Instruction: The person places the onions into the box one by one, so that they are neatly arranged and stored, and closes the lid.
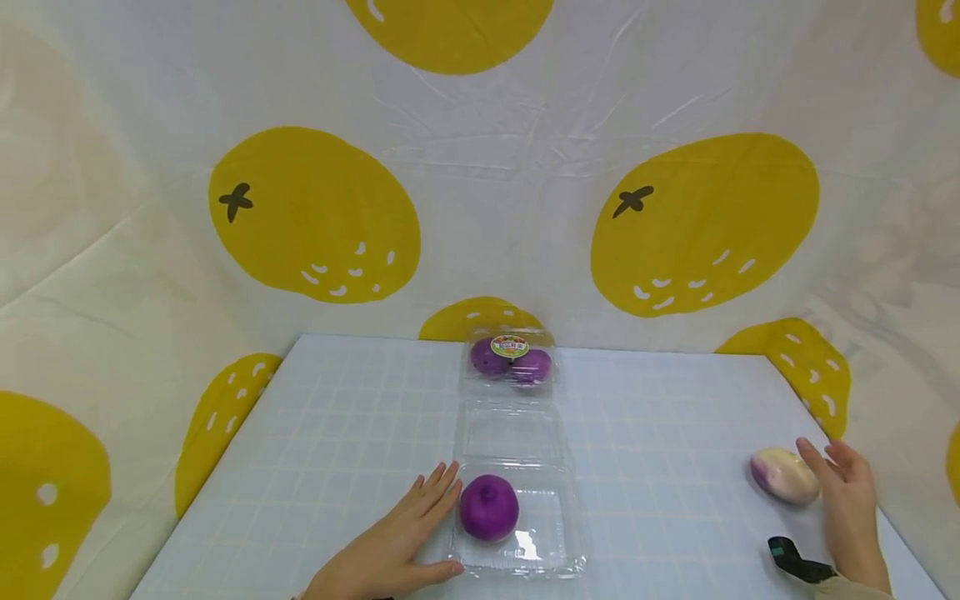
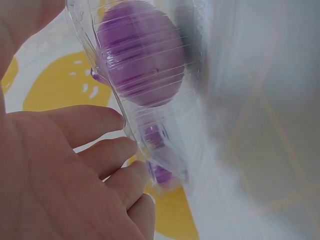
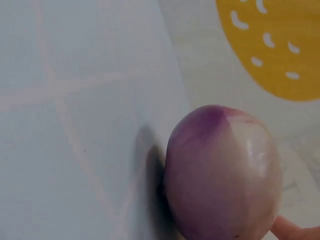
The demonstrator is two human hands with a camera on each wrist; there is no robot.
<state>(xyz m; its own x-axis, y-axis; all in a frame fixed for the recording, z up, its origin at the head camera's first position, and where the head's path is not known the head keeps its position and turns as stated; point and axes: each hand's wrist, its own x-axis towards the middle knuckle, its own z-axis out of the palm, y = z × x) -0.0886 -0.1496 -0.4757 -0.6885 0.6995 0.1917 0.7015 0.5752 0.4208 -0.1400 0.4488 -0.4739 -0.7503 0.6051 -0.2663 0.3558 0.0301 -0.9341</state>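
Note:
My left hand (image 1: 401,533) lies beside an opened clear plastic clamshell box (image 1: 555,542), fingers straight and fingertips right at its left edge. The left wrist view shows these fingers along the box's wall. Inside the box's near half, on the left, sits a round, smooth purple ball-like fruit or vegetable (image 1: 489,508). At the far right of the table lies a second, glossy one, purple and cream (image 1: 783,475). My right hand (image 1: 847,492) is just right of it, fingers loosely bent and nothing gripped. One fingertip (image 3: 295,231) shows close against its side in the right wrist view.
Behind the opened box's lid (image 1: 513,432) stands a closed clear box with a label (image 1: 510,347), holding two purple pieces (image 1: 531,367). The pale checked table (image 1: 360,417) meets a hanging cloth with yellow fruit prints (image 1: 315,217) at the back and sides.

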